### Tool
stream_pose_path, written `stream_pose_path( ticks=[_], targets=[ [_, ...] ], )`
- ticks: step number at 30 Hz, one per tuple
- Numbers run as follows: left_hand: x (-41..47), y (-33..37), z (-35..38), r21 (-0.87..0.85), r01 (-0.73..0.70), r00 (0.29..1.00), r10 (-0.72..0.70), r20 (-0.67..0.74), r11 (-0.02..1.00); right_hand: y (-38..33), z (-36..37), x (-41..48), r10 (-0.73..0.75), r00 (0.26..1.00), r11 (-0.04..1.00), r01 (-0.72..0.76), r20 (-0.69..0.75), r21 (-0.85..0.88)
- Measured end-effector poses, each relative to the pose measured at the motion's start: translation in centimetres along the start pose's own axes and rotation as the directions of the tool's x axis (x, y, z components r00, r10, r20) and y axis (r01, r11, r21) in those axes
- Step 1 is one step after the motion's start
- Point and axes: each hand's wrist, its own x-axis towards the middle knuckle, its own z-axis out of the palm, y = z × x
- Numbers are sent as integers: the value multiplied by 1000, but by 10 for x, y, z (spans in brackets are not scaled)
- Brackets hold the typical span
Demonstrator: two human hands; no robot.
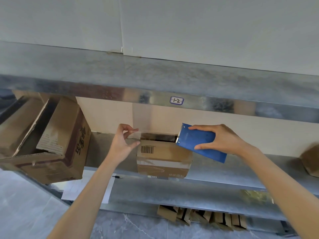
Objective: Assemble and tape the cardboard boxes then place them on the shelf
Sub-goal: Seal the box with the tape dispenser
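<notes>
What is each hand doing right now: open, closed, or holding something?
Left hand: pinches the free end of the clear tape.
Right hand: grips the blue tape dispenser.

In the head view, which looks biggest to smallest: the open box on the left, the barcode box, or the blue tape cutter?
1. open box
2. barcode box
3. blue tape cutter
The last two look close, so that's unsure.

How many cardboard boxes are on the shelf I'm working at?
3: a big open box at the left, a small box in the middle, and a cut-off box at the right edge. More may hide behind the big one.
</notes>
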Motion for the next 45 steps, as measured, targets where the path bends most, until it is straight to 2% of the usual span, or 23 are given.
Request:
stream_pose_path(
  ticks=[10, 19, 26, 33, 45],
  targets=[
    [2, -8, 13, 235, -31, 999, 37, -23, 971, 17, 0, 6, 51, 997, 996, -56, 65, 71],
    [-1, -20, 14, 310, -91, 995, 101, -16, 946, 26, 6, 18, 29, 993, 988, -45, 111, 148],
    [-1, -28, 13, 299, -81, 995, 93, -24, 951, 31, 11, 24, 13, 992, 980, -38, 128, 195],
    [1, -36, 12, 235, 6, 998, 8, -60, 972, 32, 13, 32, -17, 992, 974, -12, 125, 227],
    [1, -36, 10, 188, 25, 998, -14, -60, 982, 39, 15, 41, -43, 986, 959, -5, 162, 284]
  ],
)
